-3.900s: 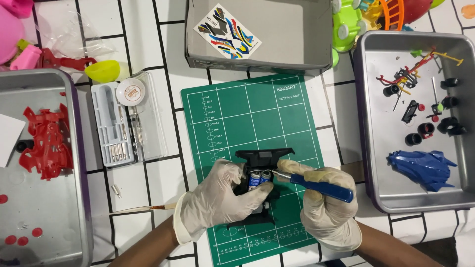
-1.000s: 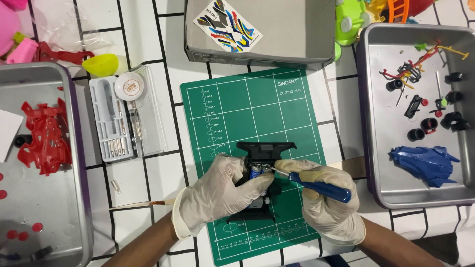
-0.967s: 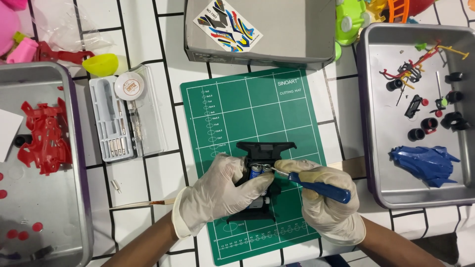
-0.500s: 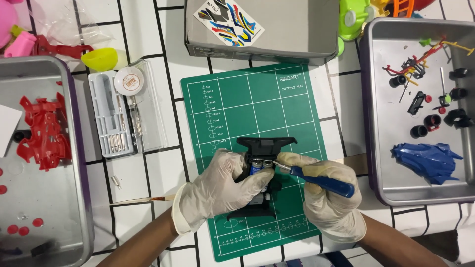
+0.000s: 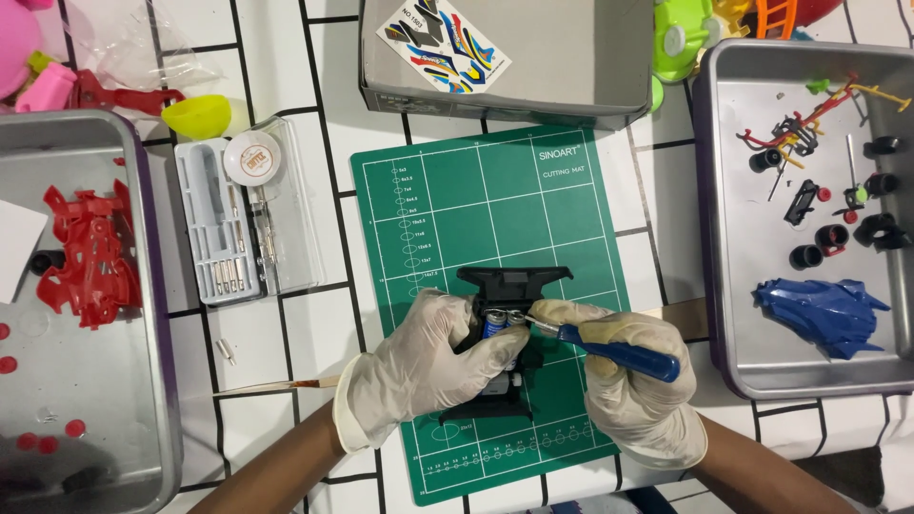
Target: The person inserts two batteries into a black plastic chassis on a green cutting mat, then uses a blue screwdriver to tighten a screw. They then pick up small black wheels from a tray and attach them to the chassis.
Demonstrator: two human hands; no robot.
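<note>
Both my hands wear pale gloves. My left hand [image 5: 428, 366] grips a black toy car chassis [image 5: 509, 286] that lies on a green cutting mat [image 5: 495, 200]. Two small batteries [image 5: 497, 322] sit side by side in the chassis. My right hand [image 5: 628, 376] holds a blue-handled screwdriver [image 5: 619, 349], its metal tip resting at the batteries. The lower part of the chassis is hidden under my fingers.
A grey box with a sticker sheet [image 5: 505, 57] lies behind the mat. The right metal tray [image 5: 724, 286] holds a blue car body [image 5: 824, 314], wheels and small parts. The left tray [image 5: 152, 286] holds red parts [image 5: 86, 252]. A clear tool case [image 5: 243, 224] and a thin brush [image 5: 276, 385] lie left of the mat.
My hands and the chassis stay in place on the mat. The screwdriver tip keeps working at the batteries with only slight shifts; the view has moved a little.
</note>
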